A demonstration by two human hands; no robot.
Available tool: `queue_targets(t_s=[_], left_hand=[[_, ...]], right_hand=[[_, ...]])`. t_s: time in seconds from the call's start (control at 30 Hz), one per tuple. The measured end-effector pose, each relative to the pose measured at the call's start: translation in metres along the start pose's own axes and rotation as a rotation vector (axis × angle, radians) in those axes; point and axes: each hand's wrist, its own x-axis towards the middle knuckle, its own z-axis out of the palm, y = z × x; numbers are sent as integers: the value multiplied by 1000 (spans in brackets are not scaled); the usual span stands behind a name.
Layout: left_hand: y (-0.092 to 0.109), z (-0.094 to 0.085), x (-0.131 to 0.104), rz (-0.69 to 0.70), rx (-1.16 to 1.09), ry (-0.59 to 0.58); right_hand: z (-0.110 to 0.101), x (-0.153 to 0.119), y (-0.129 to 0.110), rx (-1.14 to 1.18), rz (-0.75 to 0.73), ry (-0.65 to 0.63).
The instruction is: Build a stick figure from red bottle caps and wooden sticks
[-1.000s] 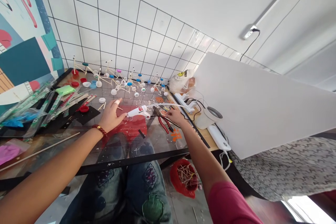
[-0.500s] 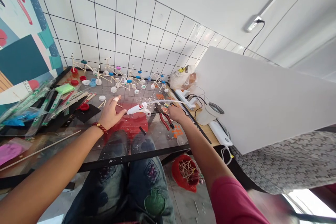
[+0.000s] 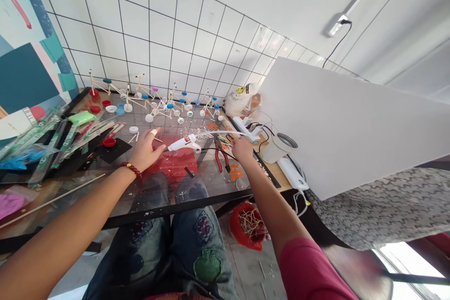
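Glue gun on table between both hands; left hand spread, right hand's grip unclear

Left hand: thumb and fingers apart, palm down, red bead bracelet at wrist. Thumb tip just beside the nozzle end of the white glue gun; contact can't be told. Right hand: fingers curled, near the power strip and a black cord; can't tell if it is clamped on anything. Hands well apart.

Glue gun lies over a red sheet showing at the glass-topped table, nozzle toward the left hand. Long translucent glue stick runs from its rear toward the power strip. Red-handled pliers lie between glue gun and right hand. White cap sits beyond the left hand, near short loose sticks.

Back of table: row of stick models with colored caps, along a black wire grid. Left side: pile of packaged strips, green packet on top. White container right of table. Red bag with many thin sticks inside, on floor below.
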Motion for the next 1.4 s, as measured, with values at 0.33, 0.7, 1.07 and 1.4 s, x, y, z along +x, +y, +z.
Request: queue_targets(t_s=[0.33, 0.7, 1.07, 1.4], left_hand=[[6, -2, 0, -5, -32, 83], [2, -6, 1, -58, -70, 134], [21, 14, 10, 95, -62, -156], [32, 24, 15, 50, 86, -262]], right_hand=[[-14, -32, 22, 125, 36, 47], [-10, -91, -99, 626, -591, 22], [-15, -32, -102, 1624, -72, -85], [-12, -26, -124, 1763, 15, -78]])
